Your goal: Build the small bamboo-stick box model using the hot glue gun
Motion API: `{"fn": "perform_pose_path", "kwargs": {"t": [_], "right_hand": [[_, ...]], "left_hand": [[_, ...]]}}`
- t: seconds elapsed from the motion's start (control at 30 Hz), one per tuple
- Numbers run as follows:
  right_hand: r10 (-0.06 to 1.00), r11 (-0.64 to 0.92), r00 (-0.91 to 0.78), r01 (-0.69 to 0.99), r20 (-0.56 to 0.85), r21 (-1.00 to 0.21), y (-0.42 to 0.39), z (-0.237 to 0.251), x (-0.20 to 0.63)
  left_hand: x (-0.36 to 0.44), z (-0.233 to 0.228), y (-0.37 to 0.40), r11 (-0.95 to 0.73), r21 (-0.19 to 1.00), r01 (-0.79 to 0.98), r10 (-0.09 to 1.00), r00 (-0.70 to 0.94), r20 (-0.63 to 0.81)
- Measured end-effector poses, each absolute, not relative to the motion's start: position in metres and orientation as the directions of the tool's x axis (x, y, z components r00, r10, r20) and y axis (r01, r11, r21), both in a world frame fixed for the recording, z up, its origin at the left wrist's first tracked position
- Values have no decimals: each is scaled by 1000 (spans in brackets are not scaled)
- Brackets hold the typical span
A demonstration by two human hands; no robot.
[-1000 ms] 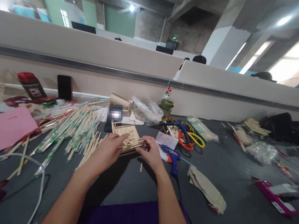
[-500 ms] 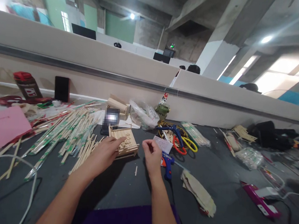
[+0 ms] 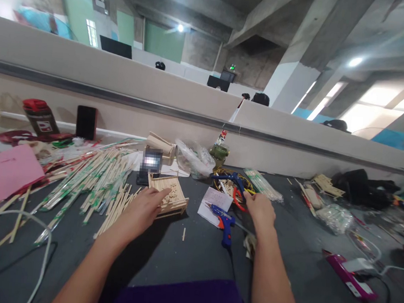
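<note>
Head view: left hand point(image 3: 142, 211) rests flat on the near edge of a small wooden tray point(image 3: 167, 193) built from sticks, fingers loosely curved over its rim, pressing not pinching. The tray sits on the dark table point(image 3: 186, 254), center, just in front of a blurred phone point(image 3: 150, 162).

Right hand point(image 3: 262, 210) is stretched out to the right, well apart from the tray, its fingertips at the red scissors point(image 3: 239, 198) lying beside the blue scissors point(image 3: 233, 178) and a yellow loop. Whether the fingers have closed on the handle, cannot tell; the back of the hand hides them.

Blue glue gun point(image 3: 225, 218) lies between the two hands, on a white paper note point(image 3: 214, 200), its cord running toward the viewer. A short loose stick point(image 3: 184, 234) lies on the table near the tray.

Left of the tray: a big heap of chopsticks point(image 3: 96, 180), some in green-printed wrappers, a pink sheet point(image 3: 4, 174), and a white cable point(image 3: 39, 236). Behind: plastic bag point(image 3: 194, 159), small jar point(image 3: 219, 152), partition wall point(image 3: 123, 83).
</note>
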State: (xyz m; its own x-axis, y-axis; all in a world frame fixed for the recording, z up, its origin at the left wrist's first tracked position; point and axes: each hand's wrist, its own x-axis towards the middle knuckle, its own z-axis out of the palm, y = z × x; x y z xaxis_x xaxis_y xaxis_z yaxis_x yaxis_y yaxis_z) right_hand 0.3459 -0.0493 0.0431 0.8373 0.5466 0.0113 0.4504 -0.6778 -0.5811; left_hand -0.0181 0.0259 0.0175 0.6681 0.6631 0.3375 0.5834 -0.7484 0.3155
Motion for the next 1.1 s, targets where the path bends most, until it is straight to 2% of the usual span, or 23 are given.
{"fn": "perform_pose_path", "kwargs": {"t": [0.03, 0.1, 0.27, 0.4, 0.5, 0.67, 0.83, 0.93, 1.1], "right_hand": [[578, -627, 811, 369, -92, -687, -46, 40, 354], [622, -567, 761, 273, -187, -777, -40, 30, 363], [695, -358, 654, -47, -300, -932, -34, 12, 359], [749, -137, 585, -322, -310, -937, -33, 12, 359], [745, 8, 601, -441, -288, -898, -35, 10, 360], [664, 237, 710, -498, -235, -834, -45, 0, 371], [503, 408, 842, -432, -197, -804, -49, 3, 402], [453, 436, 871, -401, -188, -806, -44, 11, 416], [487, 422, 859, -391, -159, -818, -37, 6, 399]], "left_hand": [[-18, 18, 26, -747, 315, 585, 664, 667, 337], [-18, 19, 25, -744, 315, 590, 668, 667, 328], [-17, 22, 25, -739, 321, 593, 673, 679, 295], [-16, 23, 25, -729, 325, 603, 683, 672, 286], [-17, 22, 25, -731, 326, 600, 681, 670, 295], [-17, 20, 26, -733, 321, 600, 679, 671, 298], [-17, 19, 26, -733, 325, 597, 679, 662, 317], [-17, 20, 26, -734, 316, 601, 679, 663, 316], [-17, 22, 25, -729, 305, 613, 685, 663, 303]]}}
